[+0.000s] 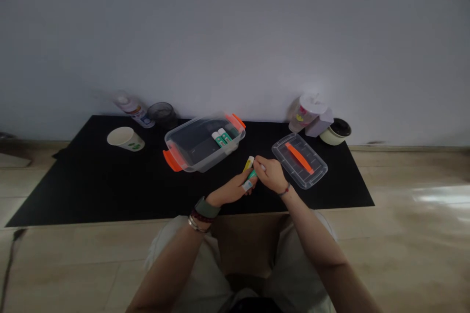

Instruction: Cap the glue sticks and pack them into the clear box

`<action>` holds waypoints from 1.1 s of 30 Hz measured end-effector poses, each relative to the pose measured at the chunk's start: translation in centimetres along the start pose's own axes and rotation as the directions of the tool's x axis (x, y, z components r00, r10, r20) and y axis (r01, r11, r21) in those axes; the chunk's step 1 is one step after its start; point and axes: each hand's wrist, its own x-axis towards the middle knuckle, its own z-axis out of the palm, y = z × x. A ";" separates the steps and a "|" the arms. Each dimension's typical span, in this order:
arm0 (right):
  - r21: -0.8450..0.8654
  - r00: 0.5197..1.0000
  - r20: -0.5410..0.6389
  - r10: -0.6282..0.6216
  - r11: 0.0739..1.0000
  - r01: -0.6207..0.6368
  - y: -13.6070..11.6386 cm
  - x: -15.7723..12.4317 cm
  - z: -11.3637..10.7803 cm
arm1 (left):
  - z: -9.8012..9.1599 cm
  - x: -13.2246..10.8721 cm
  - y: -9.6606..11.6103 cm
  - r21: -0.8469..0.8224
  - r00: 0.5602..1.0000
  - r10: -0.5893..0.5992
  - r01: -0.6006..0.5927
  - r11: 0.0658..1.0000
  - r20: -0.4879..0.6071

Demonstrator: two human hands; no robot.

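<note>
Just above the table's front edge, my left hand [235, 189] is closed around a green-and-white tube [252, 174] that looks like a glue stick. My right hand [270, 174] pinches the white end of that tube, fingers close together. A yellow tube with a white cap [248, 163] shows just beyond my left fingers; whether the hand holds it too I cannot tell. Two similar green tubes with white caps [222, 138] lie side by side in a clear plastic box [205, 164] with orange latches, which stands without its lid beyond my hands.
Right of my hands lies the clear lid [318, 172] with its orange handle [299, 157]. Behind it stand a lidded cup [307, 111], a pale box [320, 123] and a pot [332, 136]. At left are a paper cup [125, 139], a spray can [136, 110] and a dark bowl [163, 115].
</note>
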 end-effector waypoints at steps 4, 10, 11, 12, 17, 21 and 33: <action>-0.115 0.973 -0.068 0.219 0.968 -0.225 0.0 0.4 1.3 | 1.0 0.8 -1.2 0.376 0.966 0.035 0.066 0.924 -0.257; 0.178 0.999 -0.041 -0.036 0.983 0.043 0.5 -0.1 0.1 | 0.0 0.4 -0.1 -0.112 0.998 -0.039 0.043 0.993 0.040; 0.222 0.994 -0.046 -0.100 0.969 0.107 0.5 -0.2 -0.2 | -0.2 0.1 0.2 -0.220 0.993 -0.025 0.051 0.974 0.116; 0.245 0.989 -0.054 -0.140 0.958 0.149 0.5 -0.3 -0.5 | -0.3 0.0 0.4 -0.292 0.988 -0.005 0.051 0.955 0.155; 0.083 0.999 -0.051 -0.019 0.996 0.023 0.2 -0.1 0.0 | 0.3 0.1 0.0 -0.067 1.000 0.006 -0.008 0.998 -0.029; -0.132 0.967 -0.098 0.235 0.960 -0.247 0.1 0.5 1.5 | 1.3 0.7 -0.6 0.430 0.964 -0.003 0.122 0.895 -0.267; 0.326 0.948 -0.300 0.109 0.945 -0.006 1.6 0.1 0.5 | -3.5 0.8 1.0 0.257 0.774 0.197 -0.046 0.965 -0.602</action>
